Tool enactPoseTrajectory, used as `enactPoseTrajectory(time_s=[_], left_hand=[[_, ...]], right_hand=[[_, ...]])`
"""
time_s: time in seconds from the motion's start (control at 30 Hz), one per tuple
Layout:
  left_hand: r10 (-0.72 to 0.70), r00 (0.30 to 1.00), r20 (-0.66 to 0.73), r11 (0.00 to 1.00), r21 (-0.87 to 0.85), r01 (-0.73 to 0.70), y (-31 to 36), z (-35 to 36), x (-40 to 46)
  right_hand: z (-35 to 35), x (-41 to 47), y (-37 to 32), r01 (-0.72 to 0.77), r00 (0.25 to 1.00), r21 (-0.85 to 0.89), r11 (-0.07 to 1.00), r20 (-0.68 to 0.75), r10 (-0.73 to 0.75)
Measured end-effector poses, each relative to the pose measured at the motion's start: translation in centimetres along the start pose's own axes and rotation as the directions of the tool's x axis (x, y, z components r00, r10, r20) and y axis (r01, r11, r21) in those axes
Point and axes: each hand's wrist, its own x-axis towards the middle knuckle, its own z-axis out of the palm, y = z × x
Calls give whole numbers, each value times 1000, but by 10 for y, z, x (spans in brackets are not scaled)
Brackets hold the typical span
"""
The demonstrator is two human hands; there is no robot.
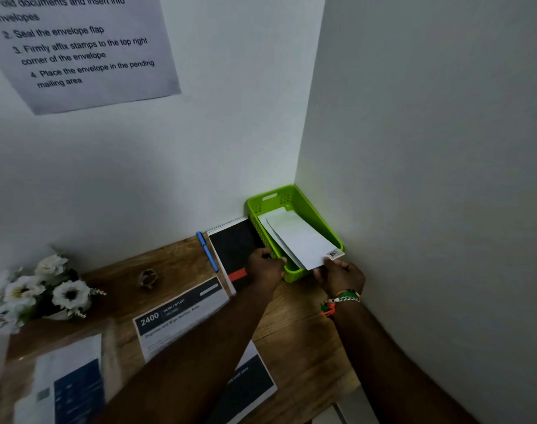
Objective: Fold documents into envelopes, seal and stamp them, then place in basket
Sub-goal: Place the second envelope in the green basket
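A green plastic basket (pixel 313 220) stands in the desk's far right corner against both walls. A white envelope (pixel 303 240) with a stamp (pixel 333 254) on its near right corner lies slanted across the basket, over another white envelope (pixel 271 215). My right hand (pixel 340 276) pinches the stamped envelope's near edge below the stamp. My left hand (pixel 265 266) is at the basket's near left corner, fingers curled on the rim and the envelope's left edge. Printed documents (pixel 181 313) lie on the desk nearer to me.
A black spiral notebook (pixel 233 243) and a blue pen (pixel 207 250) lie left of the basket. A tape roll (pixel 148 278) and white flowers (pixel 44 292) sit further left. More printed sheets (pixel 68 384) lie at the front left. An instruction sheet (pixel 77 47) hangs on the wall.
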Motion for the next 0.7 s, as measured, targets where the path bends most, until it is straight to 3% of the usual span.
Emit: enactPoseTrajectory(time_s=[0.3,0.57,0.7], left_hand=[[23,1000,-13,1000,15,-23,-8,-1,2],[37,999,-23,999,35,-36,-10,-2,4],[42,999,-19,999,33,-41,-9,-2,3]], right_hand=[[9,12,7,127,989,-337,933,-31,-146],[3,19,4,210,963,-492,845,-47,-267],[3,15,5,263,950,-484,835,-22,-312]])
